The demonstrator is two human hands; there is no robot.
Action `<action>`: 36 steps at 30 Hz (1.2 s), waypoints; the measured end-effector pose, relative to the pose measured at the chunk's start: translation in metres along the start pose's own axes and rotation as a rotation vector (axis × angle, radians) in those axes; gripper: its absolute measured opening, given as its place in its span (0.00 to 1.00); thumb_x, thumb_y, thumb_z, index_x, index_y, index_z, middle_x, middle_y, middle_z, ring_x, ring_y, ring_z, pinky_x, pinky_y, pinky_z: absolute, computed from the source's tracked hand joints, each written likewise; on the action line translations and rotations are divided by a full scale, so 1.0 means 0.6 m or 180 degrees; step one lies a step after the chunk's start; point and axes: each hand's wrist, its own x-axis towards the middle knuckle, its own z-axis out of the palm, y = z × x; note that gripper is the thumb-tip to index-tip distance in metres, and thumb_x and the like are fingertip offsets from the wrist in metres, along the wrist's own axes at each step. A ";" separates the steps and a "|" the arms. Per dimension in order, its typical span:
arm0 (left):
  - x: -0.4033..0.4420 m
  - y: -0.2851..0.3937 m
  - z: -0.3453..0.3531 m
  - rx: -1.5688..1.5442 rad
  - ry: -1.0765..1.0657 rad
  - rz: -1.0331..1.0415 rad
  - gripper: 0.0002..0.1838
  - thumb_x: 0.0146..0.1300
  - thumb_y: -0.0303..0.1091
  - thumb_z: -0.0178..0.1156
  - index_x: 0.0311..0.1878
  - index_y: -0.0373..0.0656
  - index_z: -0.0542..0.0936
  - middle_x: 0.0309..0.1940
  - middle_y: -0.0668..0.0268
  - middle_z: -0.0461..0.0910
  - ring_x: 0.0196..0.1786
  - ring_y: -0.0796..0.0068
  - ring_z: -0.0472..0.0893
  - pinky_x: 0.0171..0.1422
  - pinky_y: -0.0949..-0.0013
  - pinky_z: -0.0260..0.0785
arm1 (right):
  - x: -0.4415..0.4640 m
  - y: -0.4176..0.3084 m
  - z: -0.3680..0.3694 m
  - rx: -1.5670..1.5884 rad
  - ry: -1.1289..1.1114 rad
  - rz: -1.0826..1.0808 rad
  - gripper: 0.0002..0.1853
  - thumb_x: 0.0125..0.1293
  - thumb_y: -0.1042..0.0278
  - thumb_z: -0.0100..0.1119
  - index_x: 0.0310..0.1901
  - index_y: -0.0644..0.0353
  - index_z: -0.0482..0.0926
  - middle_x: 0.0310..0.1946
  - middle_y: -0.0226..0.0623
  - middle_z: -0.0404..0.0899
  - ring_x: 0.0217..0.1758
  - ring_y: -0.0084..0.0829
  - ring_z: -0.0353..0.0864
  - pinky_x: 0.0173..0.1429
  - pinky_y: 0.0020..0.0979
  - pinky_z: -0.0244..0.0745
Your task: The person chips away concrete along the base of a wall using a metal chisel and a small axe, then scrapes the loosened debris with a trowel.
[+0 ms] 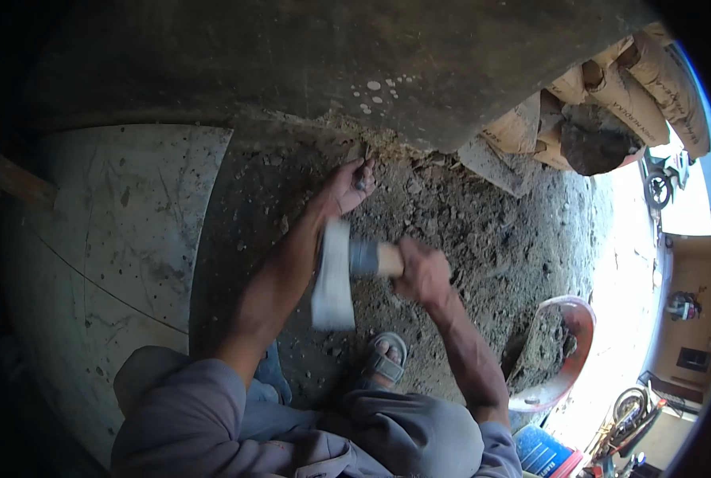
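Observation:
My left hand (pixel 351 185) is closed round a short dark metal tool (pixel 361 182), whose far end points at the base of the grey wall (pixel 276 72). Nearer to me, my right hand (pixel 424 272) grips the wooden handle of a hammer (pixel 333 275). The hammer's long pale head, blurred by motion, hangs over the ground beside my left forearm. Loose soil and rubble (pixel 451 215) lie below both hands and along the wall's foot.
A pale board (pixel 132 215) lies at left. Stacked cement bags (pixel 626 95) stand upper right. A tub of rubble (pixel 582 334) and a blue bucket (pixel 540 452) are at lower right. Motorcycles (pixel 660 187) are farther off. My sandalled foot (pixel 387 358) is below the hammer.

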 end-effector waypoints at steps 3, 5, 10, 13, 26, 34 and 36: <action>-0.006 -0.001 0.001 0.0076 0.0166 -0.0003 0.11 0.69 0.38 0.47 0.40 0.41 0.74 0.18 0.75 0.71 0.23 0.80 0.69 0.30 0.75 0.62 | 0.007 -0.011 -0.009 0.0314 0.0241 -0.1615 0.12 0.46 0.70 0.58 0.33 0.59 0.70 0.25 0.42 0.76 0.27 0.44 0.79 0.32 0.41 0.76; -0.009 -0.004 0.006 0.0101 0.0282 -0.0035 0.11 0.69 0.38 0.47 0.40 0.41 0.74 0.18 0.74 0.71 0.23 0.79 0.69 0.30 0.74 0.63 | 0.029 0.047 0.019 0.0081 -0.0293 -0.0206 0.11 0.48 0.69 0.58 0.33 0.59 0.70 0.27 0.45 0.77 0.28 0.45 0.80 0.32 0.41 0.76; 0.015 0.007 -0.013 0.0036 0.0115 0.0101 0.11 0.69 0.36 0.45 0.40 0.40 0.75 0.21 0.72 0.75 0.23 0.79 0.70 0.30 0.74 0.64 | 0.011 0.006 -0.002 0.0110 -0.0389 0.0857 0.09 0.52 0.68 0.59 0.33 0.60 0.70 0.26 0.48 0.78 0.26 0.48 0.80 0.35 0.44 0.75; 0.015 0.003 -0.009 0.0116 0.0250 0.0242 0.11 0.68 0.35 0.46 0.41 0.39 0.75 0.22 0.72 0.76 0.23 0.79 0.71 0.30 0.74 0.64 | 0.019 -0.028 -0.025 0.0156 0.0145 -0.0796 0.11 0.52 0.67 0.57 0.35 0.58 0.69 0.26 0.46 0.79 0.27 0.47 0.81 0.33 0.41 0.76; -0.049 -0.029 -0.069 0.3208 0.1148 0.0323 0.13 0.68 0.37 0.46 0.38 0.38 0.77 0.21 0.69 0.73 0.23 0.80 0.69 0.27 0.76 0.59 | -0.100 0.025 0.082 0.0846 -0.0170 0.1251 0.11 0.55 0.68 0.57 0.37 0.62 0.69 0.26 0.55 0.78 0.31 0.58 0.78 0.35 0.49 0.73; -0.061 -0.094 -0.007 0.2935 0.0947 0.0467 0.14 0.69 0.39 0.47 0.39 0.39 0.77 0.22 0.70 0.75 0.24 0.82 0.70 0.28 0.77 0.62 | -0.168 0.004 0.087 0.1305 -0.0284 0.1882 0.14 0.57 0.61 0.58 0.38 0.63 0.72 0.30 0.56 0.77 0.38 0.56 0.78 0.41 0.45 0.72; -0.048 -0.094 0.002 0.2714 0.0834 0.0513 0.14 0.69 0.39 0.48 0.40 0.39 0.77 0.23 0.70 0.75 0.24 0.82 0.71 0.27 0.77 0.62 | -0.163 -0.002 0.073 0.1294 -0.0223 0.2017 0.15 0.58 0.60 0.58 0.37 0.64 0.72 0.30 0.56 0.77 0.37 0.56 0.78 0.39 0.44 0.72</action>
